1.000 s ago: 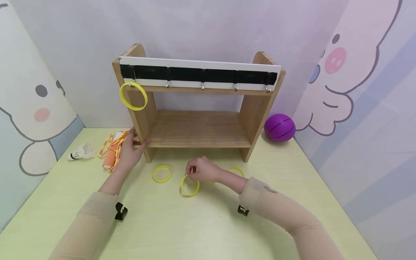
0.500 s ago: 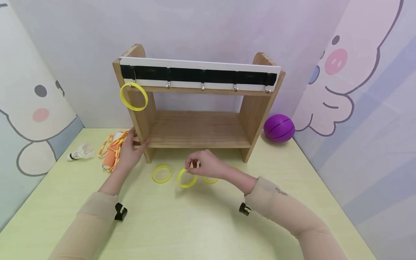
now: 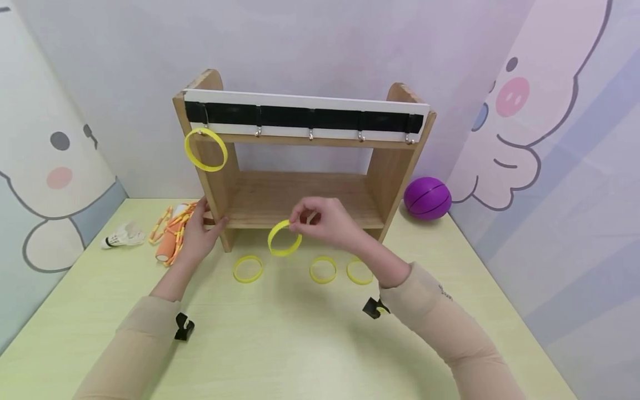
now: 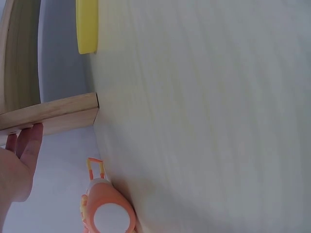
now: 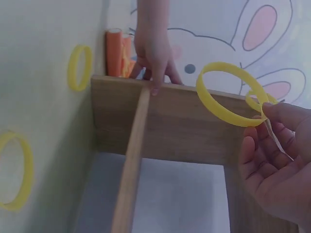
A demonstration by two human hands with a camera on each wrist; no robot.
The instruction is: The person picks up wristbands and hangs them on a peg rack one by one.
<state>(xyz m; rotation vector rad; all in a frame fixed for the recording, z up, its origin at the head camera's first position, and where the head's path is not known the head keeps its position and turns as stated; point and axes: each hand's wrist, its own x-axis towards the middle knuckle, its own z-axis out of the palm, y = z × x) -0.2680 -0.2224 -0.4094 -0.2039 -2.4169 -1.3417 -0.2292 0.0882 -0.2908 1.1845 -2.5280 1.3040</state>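
Note:
My right hand [image 3: 327, 222] pinches a thin yellow ring [image 3: 273, 249] at its upper right edge, in the air before the lower board of a wooden shelf [image 3: 300, 200]. In the right wrist view the raised ring [image 5: 214, 104] is held between thumb and fingertips. My left hand [image 3: 200, 234] holds the shelf's left side panel, thumb in front and fingers on the outer side. Another yellow ring [image 3: 224, 145] hangs on the leftmost metal hook. On the table lie three more yellow rings: left [image 3: 248, 281], middle [image 3: 323, 281] and right [image 3: 360, 281].
A black-striped white rail [image 3: 310, 101] with several hooks runs along the shelf top. Left of the shelf lie an orange-handled jump rope [image 3: 170, 244] and a shuttlecock [image 3: 122, 237]. A purple ball [image 3: 427, 198] sits at the right. Walls close off the back and sides.
My right hand has lifted the ring off the table, up toward the shelf's lower board. The middle and right rings on the table have come into full view. The left hand stays put.

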